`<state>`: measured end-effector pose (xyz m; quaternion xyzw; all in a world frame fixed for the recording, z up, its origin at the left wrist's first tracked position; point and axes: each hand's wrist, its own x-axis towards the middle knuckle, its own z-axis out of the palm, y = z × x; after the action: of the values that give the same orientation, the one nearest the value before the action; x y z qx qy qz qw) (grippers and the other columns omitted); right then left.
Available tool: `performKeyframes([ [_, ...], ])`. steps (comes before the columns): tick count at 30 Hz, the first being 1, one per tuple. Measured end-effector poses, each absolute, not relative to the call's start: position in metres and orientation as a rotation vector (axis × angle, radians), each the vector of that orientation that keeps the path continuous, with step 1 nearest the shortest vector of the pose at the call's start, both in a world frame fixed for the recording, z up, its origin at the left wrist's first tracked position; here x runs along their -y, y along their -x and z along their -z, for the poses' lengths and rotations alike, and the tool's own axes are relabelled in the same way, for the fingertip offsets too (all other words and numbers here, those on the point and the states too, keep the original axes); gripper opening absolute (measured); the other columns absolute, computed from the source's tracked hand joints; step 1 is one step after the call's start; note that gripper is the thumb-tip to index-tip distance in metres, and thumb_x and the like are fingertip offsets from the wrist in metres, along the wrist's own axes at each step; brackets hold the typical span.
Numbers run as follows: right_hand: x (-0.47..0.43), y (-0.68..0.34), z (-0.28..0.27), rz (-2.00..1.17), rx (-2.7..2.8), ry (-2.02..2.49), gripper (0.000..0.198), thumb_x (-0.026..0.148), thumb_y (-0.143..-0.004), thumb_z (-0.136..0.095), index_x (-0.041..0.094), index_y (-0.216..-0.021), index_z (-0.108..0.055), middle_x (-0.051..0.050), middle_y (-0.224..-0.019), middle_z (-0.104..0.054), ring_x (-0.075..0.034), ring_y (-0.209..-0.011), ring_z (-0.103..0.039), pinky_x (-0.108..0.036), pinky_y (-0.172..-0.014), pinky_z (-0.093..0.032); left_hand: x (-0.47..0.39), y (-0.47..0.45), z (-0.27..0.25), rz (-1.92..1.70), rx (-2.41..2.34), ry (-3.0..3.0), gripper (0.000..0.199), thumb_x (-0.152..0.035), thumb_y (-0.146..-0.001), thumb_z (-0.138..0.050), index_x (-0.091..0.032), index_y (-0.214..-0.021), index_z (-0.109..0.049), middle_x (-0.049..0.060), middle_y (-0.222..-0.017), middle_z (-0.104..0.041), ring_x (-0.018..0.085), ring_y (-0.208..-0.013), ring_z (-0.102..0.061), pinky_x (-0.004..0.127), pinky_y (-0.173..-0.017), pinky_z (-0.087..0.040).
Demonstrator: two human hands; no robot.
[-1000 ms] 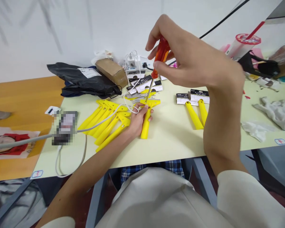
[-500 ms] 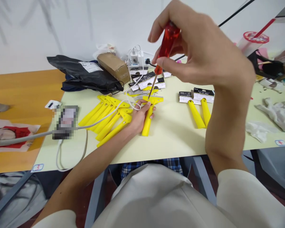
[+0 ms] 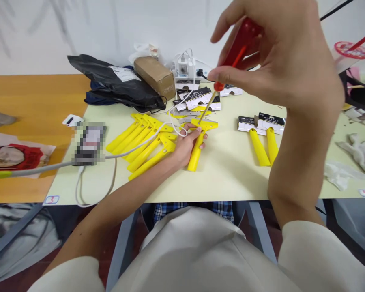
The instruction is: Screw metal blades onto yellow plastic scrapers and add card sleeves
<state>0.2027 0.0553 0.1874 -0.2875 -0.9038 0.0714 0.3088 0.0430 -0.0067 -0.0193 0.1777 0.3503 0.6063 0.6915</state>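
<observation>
My left hand (image 3: 187,147) is closed around a yellow scraper (image 3: 195,153), whose handle points toward me and whose wide head faces the wall. In my right hand (image 3: 280,61) is a screwdriver (image 3: 235,50) with a red see-through handle, gripped between thumb and fingers. Its thin metal shaft slants down to the left, and the tip meets the scraper's head near its left side. Several yellow scraper handles (image 3: 140,140) lie in a row left of my left hand. Flat grey metal pieces (image 3: 182,114) lie just beyond the held scraper.
Two scrapers with black-and-white card sleeves (image 3: 271,123) lie to the right. More sleeves (image 3: 197,97) are piled behind, near a cardboard box (image 3: 156,77) and a black plastic bag (image 3: 115,87). A white cable (image 3: 146,142) crosses the handles. A phone (image 3: 89,142) lies left.
The view has shifted, so the table items appear further right. My right hand and the screwdriver handle have tilted further right, while the tip stays at the scraper's head.
</observation>
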Motion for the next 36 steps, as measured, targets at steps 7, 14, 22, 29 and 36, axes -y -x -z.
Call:
performKeyframes([
  [7, -0.064, -0.204, -0.182, -0.247, 2.469, 0.637, 0.037, 0.025, -0.095, -0.068, 0.028, -0.131, -0.059, -0.002, -0.125, -0.069, -0.023, -0.1, -0.072, -0.039, -0.081, -0.058, 0.004, -0.041, 0.02, -1.36, -0.791, -0.377, 0.033, -0.013, -0.091, -0.074, -0.025, -0.099, -0.045, 0.001, -0.093, -0.063, 0.014, -0.076, -0.069, 0.019, -0.051, -0.037],
  [14, -0.056, -0.204, -0.187, -0.113, 2.41, 0.835, 0.023, 0.05, -0.098, -0.076, 0.038, -0.115, -0.067, 0.001, -0.095, -0.073, -0.025, -0.088, -0.075, -0.041, -0.084, -0.061, 0.003, -0.042, 0.02, -1.341, -0.793, -0.394, 0.036, -0.015, -0.09, -0.076, -0.025, -0.099, -0.043, 0.001, -0.093, -0.062, 0.015, -0.078, -0.069, 0.018, -0.052, -0.037],
  [22, -0.055, -0.203, -0.187, -0.083, 2.416, 0.821, 0.027, 0.04, -0.098, -0.077, 0.032, -0.122, -0.067, -0.001, -0.099, -0.073, -0.026, -0.087, -0.072, -0.046, -0.089, -0.06, 0.004, -0.041, 0.02, -1.328, -0.784, -0.454, 0.036, -0.019, -0.089, -0.078, -0.025, -0.099, -0.044, 0.001, -0.094, -0.062, 0.014, -0.078, -0.068, 0.018, -0.052, -0.038],
  [29, -0.052, -0.2, -0.185, -0.316, 2.481, 0.687, 0.057, 0.026, -0.1, -0.067, 0.036, -0.152, -0.047, -0.001, -0.121, -0.07, -0.022, -0.1, -0.072, -0.035, -0.084, -0.062, 0.003, -0.04, 0.02, -1.337, -0.762, -0.417, 0.036, -0.017, -0.088, -0.078, -0.025, -0.097, -0.044, 0.001, -0.094, -0.062, 0.014, -0.077, -0.068, 0.019, -0.05, -0.038],
  [36, -0.053, -0.196, -0.185, -0.318, 2.452, 0.681, 0.04, 0.041, -0.098, -0.075, 0.04, -0.135, -0.058, -0.001, -0.115, -0.071, -0.025, -0.105, -0.074, -0.038, -0.088, -0.064, 0.005, -0.041, 0.018, -1.313, -0.773, -0.428, 0.038, -0.018, -0.086, -0.081, -0.025, -0.098, -0.045, 0.002, -0.097, -0.064, 0.014, -0.076, -0.068, 0.019, -0.052, -0.038],
])
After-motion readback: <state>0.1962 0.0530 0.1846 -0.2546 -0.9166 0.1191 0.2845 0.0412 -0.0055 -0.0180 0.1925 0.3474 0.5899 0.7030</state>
